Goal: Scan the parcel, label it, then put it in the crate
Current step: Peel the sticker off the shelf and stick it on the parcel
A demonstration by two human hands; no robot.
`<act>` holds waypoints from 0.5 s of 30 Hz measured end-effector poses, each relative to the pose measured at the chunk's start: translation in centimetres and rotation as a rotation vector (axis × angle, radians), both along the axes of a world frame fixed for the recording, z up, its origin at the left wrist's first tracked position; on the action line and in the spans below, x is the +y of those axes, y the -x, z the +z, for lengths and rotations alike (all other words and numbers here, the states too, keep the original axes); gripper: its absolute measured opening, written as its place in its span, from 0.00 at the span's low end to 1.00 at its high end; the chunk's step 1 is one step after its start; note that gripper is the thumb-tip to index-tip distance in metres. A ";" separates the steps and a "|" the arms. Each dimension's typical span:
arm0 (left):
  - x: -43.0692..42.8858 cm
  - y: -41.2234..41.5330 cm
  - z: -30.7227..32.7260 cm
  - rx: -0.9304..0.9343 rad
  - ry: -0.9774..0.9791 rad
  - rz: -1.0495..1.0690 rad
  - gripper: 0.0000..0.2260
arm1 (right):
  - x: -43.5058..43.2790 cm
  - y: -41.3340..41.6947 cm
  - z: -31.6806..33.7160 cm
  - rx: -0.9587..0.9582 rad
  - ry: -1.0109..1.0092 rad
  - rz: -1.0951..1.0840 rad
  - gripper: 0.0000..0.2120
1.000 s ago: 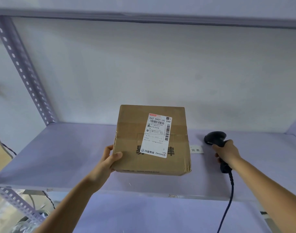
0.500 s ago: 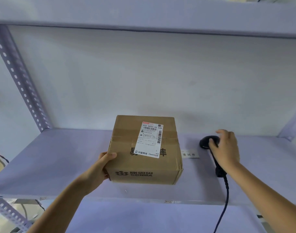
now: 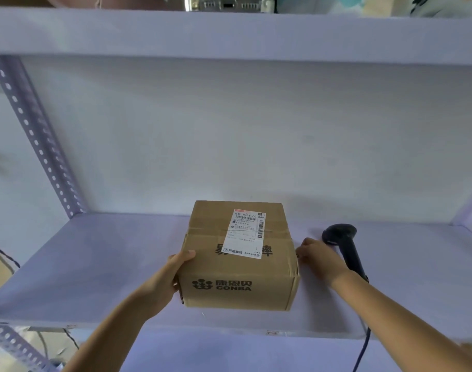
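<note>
The cardboard parcel rests on the pale shelf at lower centre of the frame, its white shipping label facing up. Your left hand clasps the parcel's left side, thumb on its top edge. Your right hand lies with fingers loosely curled against the parcel's right side, holding nothing. The black scanner lies just right of that hand, its cable trailing over the shelf edge.

Parcel, front face: logo with Chinese characters over "CONBA". Top face: large dark Chinese characters, partly covered by white shipping label. Label top line reads "642 H431-00 049"; barcodes present; remaining small print illegible.
</note>
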State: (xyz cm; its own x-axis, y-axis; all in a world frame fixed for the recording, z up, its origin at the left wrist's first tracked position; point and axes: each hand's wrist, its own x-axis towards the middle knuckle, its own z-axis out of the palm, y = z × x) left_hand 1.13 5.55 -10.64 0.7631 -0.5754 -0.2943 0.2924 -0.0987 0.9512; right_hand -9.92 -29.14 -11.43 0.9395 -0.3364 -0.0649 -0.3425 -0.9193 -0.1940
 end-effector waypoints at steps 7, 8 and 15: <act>0.0 0.0 -0.1 -0.003 -0.007 -0.011 0.40 | 0.0 0.1 0.4 0.062 0.040 0.015 0.14; 0.0 0.0 -0.1 -0.004 -0.006 -0.008 0.39 | 0.0 -0.1 0.7 0.071 0.035 0.027 0.16; 0.1 0.4 -0.1 -0.030 -0.021 -0.006 0.38 | -0.2 -0.1 0.9 0.102 0.230 0.111 0.13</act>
